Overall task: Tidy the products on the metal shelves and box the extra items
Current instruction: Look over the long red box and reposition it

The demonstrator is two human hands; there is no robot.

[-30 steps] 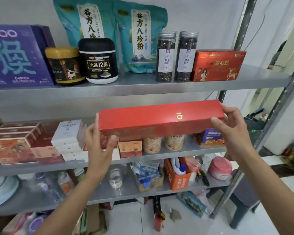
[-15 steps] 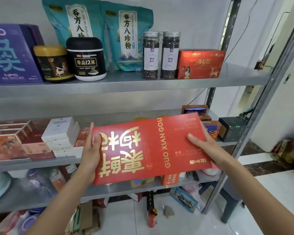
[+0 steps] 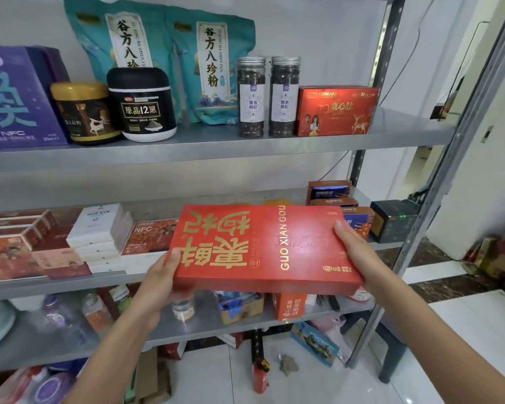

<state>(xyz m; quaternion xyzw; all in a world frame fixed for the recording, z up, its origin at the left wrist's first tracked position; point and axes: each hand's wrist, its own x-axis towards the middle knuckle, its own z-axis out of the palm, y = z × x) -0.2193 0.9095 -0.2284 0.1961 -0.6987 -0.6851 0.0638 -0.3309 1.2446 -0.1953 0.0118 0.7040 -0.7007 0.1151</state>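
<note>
Since a second ago you have tipped the long red cardboard box with gold lettering [image 3: 263, 249] from edge-on to face-up. It now lies almost level at the centre of the frame, held in front of the middle tier of the grey metal shelves [image 3: 187, 153].

At upper left, a purple carton [image 3: 15, 97] stands on the top tier beside a gold-lidded dark jar [image 3: 83, 112] and a black jar with a white base [image 3: 142, 104]. Below them, a stack of flat white boxes [image 3: 99, 231] lies on the middle tier.

Left of centre, your left hand [image 3: 158, 284] grips the red box's left end, thumb on the top face and fingers under it. Your right hand [image 3: 359, 255] holds the right end, thumb laid along the top, its fingers hidden beneath.

At upper right, a red carton printed with a deer [image 3: 336, 110] stands on the top tier.
</note>
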